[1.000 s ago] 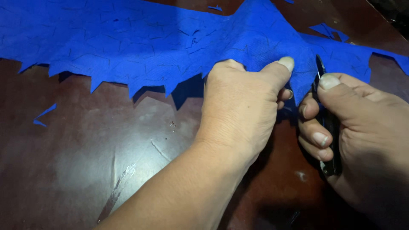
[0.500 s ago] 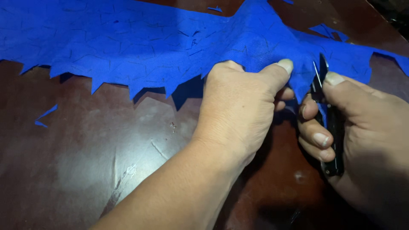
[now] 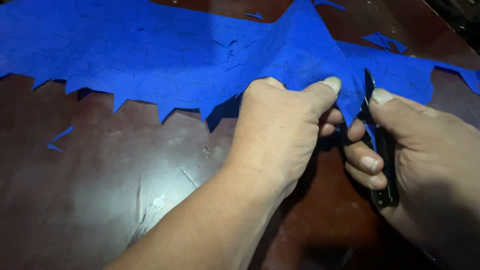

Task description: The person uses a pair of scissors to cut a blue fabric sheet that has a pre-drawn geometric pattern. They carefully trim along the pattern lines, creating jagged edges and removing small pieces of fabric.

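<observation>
Blue fabric (image 3: 165, 55) is pinched in the closed left hand (image 3: 280, 130); right hand (image 3: 420, 155) grips black snips (image 3: 381, 155).

The work surface is a dark reddish-brown wooden table (image 3: 100, 200) with a glossy finish. Light from above makes a pale, hazy reflection on its left part, where fine scratches and a few small marks show. Some small blue scraps (image 3: 59, 138) lie on the bare wood at the left. At the top right corner, beyond the table edge, the surroundings are dark and unclear.
</observation>
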